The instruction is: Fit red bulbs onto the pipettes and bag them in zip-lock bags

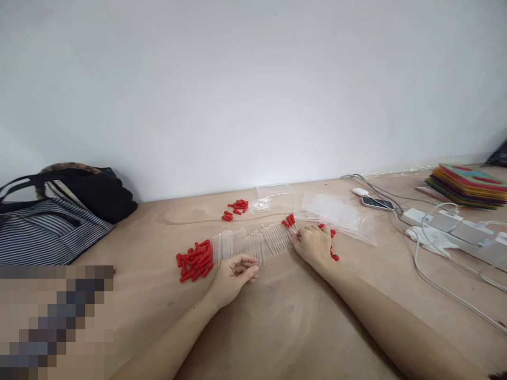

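Note:
Slim clear tubes (pixel 228 243) lie side by side in a row on the wooden table. My left hand (pixel 235 278) is just in front of them, its fingers loosely curled and the thumb apart, with nothing visible in it. Left of the row is a pile of red rubber bulbs (pixel 197 259). My right hand (pixel 316 244) rests palm down at the row's right end. Beside its thumb are several droppers (pixel 290 220) with red bulbs on their tubes. More red bulbs (pixel 335 257) show past its other side. Its fingertips are hidden, so I cannot see what they hold.
Behind are more red bulbs (pixel 238 206), loose clear tubes (pixel 261 204) and clear plastic bags (pixel 330 211). On the right lie a phone (pixel 377 203), a power strip (pixel 471 232) with white cables and stacked colourful boards (pixel 469 184). A striped bag (pixel 51 227) stands left.

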The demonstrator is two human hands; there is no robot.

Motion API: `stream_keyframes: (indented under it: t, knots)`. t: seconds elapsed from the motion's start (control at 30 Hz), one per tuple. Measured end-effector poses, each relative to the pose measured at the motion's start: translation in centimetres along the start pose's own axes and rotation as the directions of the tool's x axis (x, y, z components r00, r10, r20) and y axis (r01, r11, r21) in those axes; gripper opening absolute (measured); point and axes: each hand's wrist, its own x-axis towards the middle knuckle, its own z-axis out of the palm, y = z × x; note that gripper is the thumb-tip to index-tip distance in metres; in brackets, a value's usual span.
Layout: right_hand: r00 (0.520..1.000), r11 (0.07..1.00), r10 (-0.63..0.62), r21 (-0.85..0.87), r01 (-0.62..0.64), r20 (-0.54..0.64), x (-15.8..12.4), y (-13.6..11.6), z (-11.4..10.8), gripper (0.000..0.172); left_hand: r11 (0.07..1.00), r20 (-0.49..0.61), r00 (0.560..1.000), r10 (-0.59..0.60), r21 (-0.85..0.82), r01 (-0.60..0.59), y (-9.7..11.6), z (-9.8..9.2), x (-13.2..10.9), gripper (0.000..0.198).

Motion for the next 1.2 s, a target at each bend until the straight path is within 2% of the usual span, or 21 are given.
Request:
stream_keyframes:
  t: [0.2, 0.33, 0.47, 0.57, 0.63, 0.73, 0.8, 0.9, 0.97, 1.03, 1.1, 1.2]
  knots:
    - [0.999, 1.0, 0.026, -0.008, -0.025, 0.026, 0.1, 0.0, 0.4, 0.02, 1.0, 0.009, 1.0, -0.006, 0.006, 0.006, 0.2, 0.2, 0.0, 0.019]
    - [0.998, 0.999, 0.045, 0.01, -0.045, 0.052, 0.3, 0.3, -0.1, 0.024, 1.0, -0.004, 1.0, 0.003, 0.016, -0.003, 0.3, 0.2, -0.1, 0.018]
    - [0.989, 0.991, 0.132, 0.026, -0.134, 0.073, 1.2, 2.2, -1.8, 0.026, 1.0, -0.019, 1.0, -0.001, 0.008, 0.001, 0.2, 0.0, 0.0, 0.018]
    - [0.957, 0.97, 0.219, 0.063, -0.234, 0.189, 1.8, 4.6, -3.5, 0.021, 1.0, -0.019, 1.0, -0.017, 0.007, 0.017, 0.1, 0.0, 0.0, 0.018]
    - [0.94, 0.973, 0.194, 0.069, -0.221, 0.28, 1.8, 6.0, -4.4, 0.017, 1.0, -0.016, 1.0, -0.02, 0.012, 0.02, 0.1, 0.0, 0.0, 0.018]
    - [0.911, 0.983, 0.05, 0.14, -0.117, 0.409, 1.5, 7.0, -4.9, 0.01, 1.0, -0.009, 1.0, -0.013, 0.027, 0.013, 0.0, -0.1, 0.0, 0.019]
    - [0.902, 0.984, -0.009, 0.165, -0.069, 0.431, 1.2, 7.0, -4.9, 0.009, 0.999, -0.001, 1.0, -0.006, 0.045, 0.006, -0.2, -0.2, 0.1, 0.018]
    - [0.916, 0.993, 0.019, 0.099, -0.064, 0.401, 1.2, 6.4, -4.7, 0.012, 0.985, -0.043, 0.997, 0.06, 0.166, -0.052, -0.8, -0.6, 0.3, 0.017]
    - [0.913, 0.995, 0.038, 0.065, -0.07, 0.407, 1.3, 6.1, -4.5, 0.013, 0.922, -0.096, 0.978, 0.186, 0.361, -0.14, -0.9, -0.8, 0.3, 0.014]
    - [0.903, 0.996, 0.042, 0.057, -0.073, 0.427, 1.4, 5.9, -4.4, 0.012, 0.783, -0.083, 0.94, 0.33, 0.58, -0.224, -0.8, -0.7, 0.2, 0.011]
    - [0.897, 0.995, 0.039, 0.064, -0.075, 0.439, 1.5, 5.9, -4.2, 0.011, 0.622, 0.009, 0.914, 0.407, 0.73, -0.284, -0.3, -0.4, 0.0, 0.011]
    - [0.891, 0.993, 0.034, 0.082, -0.08, 0.453, 1.5, 5.9, -4.1, 0.01, 0.434, 0.134, 0.898, 0.419, 0.839, -0.328, 0.5, 0.4, 0.1, 0.01]
